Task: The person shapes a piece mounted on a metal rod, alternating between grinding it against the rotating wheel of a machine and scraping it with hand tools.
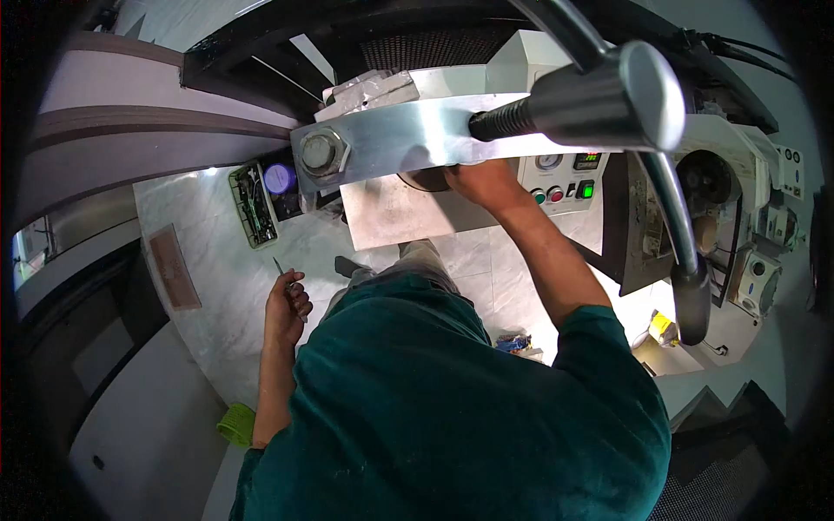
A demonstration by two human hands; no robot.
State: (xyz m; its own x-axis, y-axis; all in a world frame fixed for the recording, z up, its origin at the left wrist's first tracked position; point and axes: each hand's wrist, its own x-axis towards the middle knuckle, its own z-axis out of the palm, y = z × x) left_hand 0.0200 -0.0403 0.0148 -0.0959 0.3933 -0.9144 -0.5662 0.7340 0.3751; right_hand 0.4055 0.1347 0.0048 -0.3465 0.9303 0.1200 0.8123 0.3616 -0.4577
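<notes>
My left hand [287,307] hangs low beside my body, its fingers curled round a thin pointed metal tool [278,265]; only the slim tip and a bit of the other end show. In front of me, my right hand [486,184] reaches under a thick metal bar [391,128] on a bench machine. It is at a dark round part [424,180] above the machine's pale metal top [400,221]. The bar and the hand's own back hide those fingers, so their grip is not visible. A large screw with a crossed handle [599,97] passes through the bar.
A control panel [560,184] with lit buttons is right of my right hand. At left stand a green tray of tools [252,206] and a purple-lidded container [279,179]. The handle's long lever [682,226] sticks out at right. A green basket [235,425] sits lower left.
</notes>
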